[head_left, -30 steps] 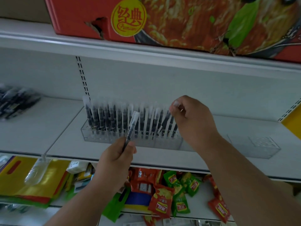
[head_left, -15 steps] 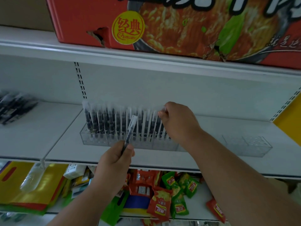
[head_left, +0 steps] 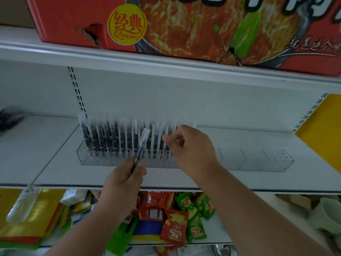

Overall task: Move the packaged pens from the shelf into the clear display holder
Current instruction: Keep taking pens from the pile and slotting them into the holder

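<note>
A long clear display holder (head_left: 258, 160) lies on the white middle shelf (head_left: 55, 163). Several packaged black pens (head_left: 114, 137) stand upright in its left half, while its right compartments hold nothing. My left hand (head_left: 122, 179) grips one packaged pen (head_left: 141, 146) by its lower end, tilted, in front of the holder. My right hand (head_left: 191, 148) hovers at the right end of the pen row, fingers loosely curled with nothing visible in them, fingertips close to the pen tops. A blurred pile of packaged pens (head_left: 9, 119) lies at the shelf's far left.
A red noodle carton (head_left: 184, 24) sits on the shelf above. Below are red and green snack packets (head_left: 184, 218), yellow bags (head_left: 27, 218) and a pale cup (head_left: 328, 215) at the right. A yellow panel (head_left: 324, 130) borders the shelf on the right.
My right hand let go of the pen it was setting into the row and drew back slightly to the left. My left hand still holds its pen in about the same place.
</note>
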`<state>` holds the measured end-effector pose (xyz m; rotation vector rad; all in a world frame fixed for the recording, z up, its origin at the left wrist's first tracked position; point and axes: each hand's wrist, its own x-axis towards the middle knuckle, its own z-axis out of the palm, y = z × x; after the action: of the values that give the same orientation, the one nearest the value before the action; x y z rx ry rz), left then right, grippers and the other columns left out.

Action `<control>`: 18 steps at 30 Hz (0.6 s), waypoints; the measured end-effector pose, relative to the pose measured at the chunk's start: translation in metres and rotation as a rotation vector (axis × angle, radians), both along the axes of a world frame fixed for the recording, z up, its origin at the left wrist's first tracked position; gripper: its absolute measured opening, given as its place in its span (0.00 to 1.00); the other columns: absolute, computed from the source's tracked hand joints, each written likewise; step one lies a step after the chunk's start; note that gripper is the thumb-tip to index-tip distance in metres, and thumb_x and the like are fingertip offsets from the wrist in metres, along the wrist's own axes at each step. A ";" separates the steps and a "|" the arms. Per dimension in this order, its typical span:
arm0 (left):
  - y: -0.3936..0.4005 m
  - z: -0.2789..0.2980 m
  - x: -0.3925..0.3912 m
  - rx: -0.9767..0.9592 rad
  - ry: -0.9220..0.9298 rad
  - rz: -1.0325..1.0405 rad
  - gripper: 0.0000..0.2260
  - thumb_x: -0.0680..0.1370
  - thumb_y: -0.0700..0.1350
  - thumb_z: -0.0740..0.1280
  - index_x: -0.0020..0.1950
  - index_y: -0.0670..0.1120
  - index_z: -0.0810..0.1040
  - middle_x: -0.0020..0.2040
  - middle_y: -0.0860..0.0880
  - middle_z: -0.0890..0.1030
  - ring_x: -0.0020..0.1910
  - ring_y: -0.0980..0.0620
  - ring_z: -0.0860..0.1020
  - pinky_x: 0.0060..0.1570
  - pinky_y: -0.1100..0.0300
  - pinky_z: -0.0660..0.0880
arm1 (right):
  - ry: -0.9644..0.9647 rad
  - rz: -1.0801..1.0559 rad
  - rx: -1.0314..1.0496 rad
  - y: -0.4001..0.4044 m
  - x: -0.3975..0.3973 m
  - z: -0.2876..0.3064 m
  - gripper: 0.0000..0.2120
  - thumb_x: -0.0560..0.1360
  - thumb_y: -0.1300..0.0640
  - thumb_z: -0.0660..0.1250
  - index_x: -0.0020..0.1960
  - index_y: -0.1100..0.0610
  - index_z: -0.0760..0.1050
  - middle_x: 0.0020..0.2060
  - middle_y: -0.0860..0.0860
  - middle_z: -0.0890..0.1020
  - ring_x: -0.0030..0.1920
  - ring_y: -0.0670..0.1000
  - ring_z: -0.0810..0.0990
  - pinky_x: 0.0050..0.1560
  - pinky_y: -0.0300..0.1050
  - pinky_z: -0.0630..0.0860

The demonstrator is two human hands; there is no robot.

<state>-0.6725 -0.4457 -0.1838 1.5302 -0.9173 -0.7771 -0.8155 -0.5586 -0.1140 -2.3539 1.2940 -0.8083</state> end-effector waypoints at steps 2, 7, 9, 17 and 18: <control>-0.003 0.003 -0.008 -0.001 -0.043 -0.049 0.14 0.80 0.53 0.62 0.36 0.52 0.74 0.27 0.52 0.67 0.29 0.48 0.64 0.32 0.50 0.63 | -0.151 0.122 0.175 0.008 0.001 0.000 0.13 0.76 0.41 0.67 0.45 0.51 0.78 0.36 0.47 0.80 0.34 0.41 0.76 0.37 0.41 0.77; -0.010 0.014 -0.023 -0.016 -0.332 -0.151 0.12 0.82 0.48 0.61 0.39 0.51 0.71 0.27 0.54 0.69 0.25 0.58 0.66 0.28 0.62 0.63 | -0.445 0.188 0.457 0.011 -0.001 0.008 0.11 0.78 0.54 0.68 0.39 0.57 0.77 0.30 0.55 0.80 0.27 0.46 0.75 0.30 0.42 0.72; -0.011 0.016 -0.018 -0.019 -0.373 -0.155 0.12 0.81 0.53 0.58 0.40 0.52 0.72 0.27 0.53 0.69 0.25 0.58 0.66 0.28 0.60 0.63 | -0.519 0.119 0.414 0.007 -0.009 0.013 0.10 0.79 0.54 0.66 0.40 0.56 0.77 0.28 0.49 0.79 0.27 0.44 0.76 0.30 0.37 0.71; -0.019 0.019 0.005 -0.063 -0.784 -0.054 0.10 0.81 0.55 0.54 0.43 0.57 0.71 0.39 0.58 0.74 0.37 0.61 0.73 0.35 0.61 0.67 | -0.293 -0.033 -0.049 -0.024 -0.030 0.033 0.07 0.81 0.50 0.60 0.45 0.49 0.73 0.41 0.42 0.80 0.39 0.43 0.80 0.38 0.34 0.70; -0.021 0.017 0.006 -0.096 -0.848 -0.058 0.10 0.81 0.55 0.54 0.46 0.57 0.73 0.43 0.60 0.74 0.42 0.61 0.73 0.40 0.62 0.69 | -0.222 -0.013 -0.066 -0.025 -0.028 0.032 0.07 0.81 0.50 0.60 0.46 0.49 0.73 0.42 0.42 0.79 0.40 0.43 0.79 0.39 0.35 0.70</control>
<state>-0.6660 -0.4671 -0.1664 1.7681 -1.5870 -0.0789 -0.8438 -0.5834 -0.0825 -2.2307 1.2076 -1.0975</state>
